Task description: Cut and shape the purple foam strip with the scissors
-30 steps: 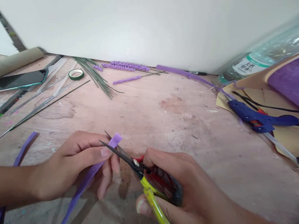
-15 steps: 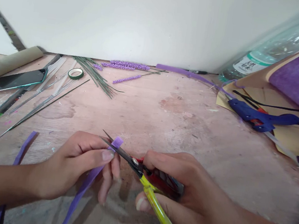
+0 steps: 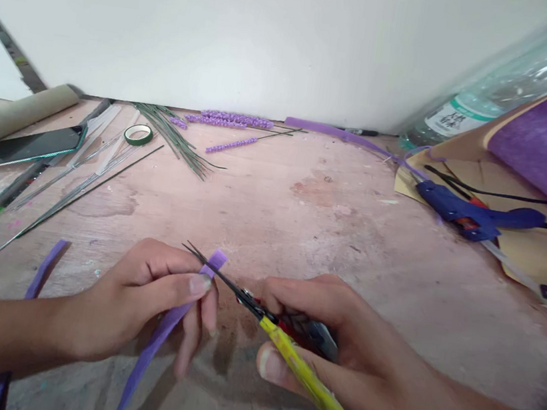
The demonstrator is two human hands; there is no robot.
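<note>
Between thumb and forefinger, my left hand [image 3: 155, 297] pinches a narrow purple strip [image 3: 154, 347] near its upper end, and the rest hangs toward the lower edge. My right hand [image 3: 335, 348] grips scissors [image 3: 293, 359] with yellow and red handles. Their dark blades lie across the strip just above my left thumb, nearly closed, tips pointing up and left. The strip's short end sticks out beyond the blades. A second purple strip [image 3: 48, 266] lies on the table, partly hidden by my left forearm.
Green wire stems [image 3: 181, 142], purple beaded stems [image 3: 237, 121] and a green tape roll [image 3: 138, 135] lie at the back. A phone [image 3: 34, 146] and cardboard tube [image 3: 23, 115] are left. A blue glue gun [image 3: 459, 209] and bottle [image 3: 493, 99] stand right.
The scissor blades have come closer together across the strip, and the yellow handle has swung up toward the right. My left hand has hardly moved.
</note>
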